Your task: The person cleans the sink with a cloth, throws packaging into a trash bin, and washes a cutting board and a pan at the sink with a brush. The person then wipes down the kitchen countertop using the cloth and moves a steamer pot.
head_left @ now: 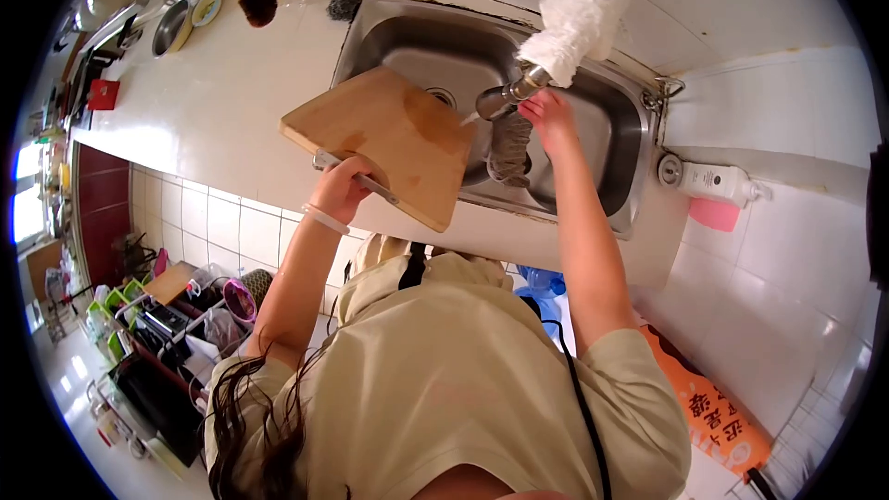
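A wooden cutting board (394, 143) is tilted over the left basin of the steel sink, with darker wet patches on its face. My left hand (344, 187) is closed around the metal handle (356, 176) on the board's near edge. Above the sink hangs the faucet (505, 100), its upper part wrapped in white cloth (579, 28); a little water shows at its mouth. My right hand (548, 118) is beside the faucet over the right basin, fingers bent; whether they touch the faucet is unclear. A grey-brown cloth (508, 150) hangs over the divider between the basins.
A dark scouring pad (344, 0) lies behind the sink's left corner. On the counter (204, 102) at the far left are a metal bowl (172, 28) and a red box (104, 94). A white bottle (718, 182) stands right of the sink.
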### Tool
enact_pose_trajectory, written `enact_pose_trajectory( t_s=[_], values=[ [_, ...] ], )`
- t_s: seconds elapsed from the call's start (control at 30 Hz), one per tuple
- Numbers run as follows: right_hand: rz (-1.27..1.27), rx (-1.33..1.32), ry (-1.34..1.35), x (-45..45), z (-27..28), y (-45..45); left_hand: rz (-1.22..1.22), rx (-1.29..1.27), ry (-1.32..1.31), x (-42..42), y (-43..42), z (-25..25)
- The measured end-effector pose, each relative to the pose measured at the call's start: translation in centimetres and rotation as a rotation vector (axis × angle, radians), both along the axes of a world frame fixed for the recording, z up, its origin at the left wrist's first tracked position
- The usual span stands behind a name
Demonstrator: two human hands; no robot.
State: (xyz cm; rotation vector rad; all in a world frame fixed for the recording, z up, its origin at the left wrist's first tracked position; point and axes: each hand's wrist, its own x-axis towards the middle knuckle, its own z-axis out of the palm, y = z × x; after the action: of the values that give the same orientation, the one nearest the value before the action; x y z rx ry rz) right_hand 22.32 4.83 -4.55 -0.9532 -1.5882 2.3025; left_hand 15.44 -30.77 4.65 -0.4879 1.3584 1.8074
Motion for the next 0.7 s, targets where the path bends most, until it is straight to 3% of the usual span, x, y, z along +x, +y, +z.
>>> enact_pose_trajectory(
  t_s=[0.07, 0.2, 0.27, 0.3, 0.33, 0.4, 0.47, 0.53, 0.7],
  values=[
    [-0.019, -0.56, 0.091, -3.0, -0.3, -1.8, 0.038, 0.013, -0.015, 0.0, -0.3, -0.5],
    [-0.008, -0.861, 0.046, -3.4, 0.9, -5.4, 0.03, 0.06, -0.031, -0.1, 0.0, -1.3],
    [0.004, -1.238, 0.338, -2.3, -0.2, -6.0, 0.042, 0.071, -0.078, -0.2, 0.1, -1.9],
    [0.03, -0.856, 0.453, -1.9, 0.9, -6.8, 0.021, 0.102, -0.076, -0.3, -0.2, -2.4],
    [0.038, -0.857, 0.445, -1.3, 2.3, -7.1, 0.032, 0.103, -0.079, -0.3, -0.3, -2.9],
    [-0.086, -0.546, 0.419, -0.1, 6.5, -7.8, 0.034, 0.111, -0.098, -0.5, 0.0, -3.3],
    [0.038, -0.423, 0.495, 0.3, 6.1, -7.3, 0.069, 0.161, -0.116, -0.6, -0.1, -3.2],
    [0.274, 0.499, 0.234, 0.1, 6.0, -7.0, -0.014, 0.186, -0.12, -0.9, -0.4, -4.0],
    [0.195, 0.072, 0.409, -4.5, 8.7, -12.5, 0.03, 0.134, -0.119, -1.1, 0.3, -3.4]
  ],
)
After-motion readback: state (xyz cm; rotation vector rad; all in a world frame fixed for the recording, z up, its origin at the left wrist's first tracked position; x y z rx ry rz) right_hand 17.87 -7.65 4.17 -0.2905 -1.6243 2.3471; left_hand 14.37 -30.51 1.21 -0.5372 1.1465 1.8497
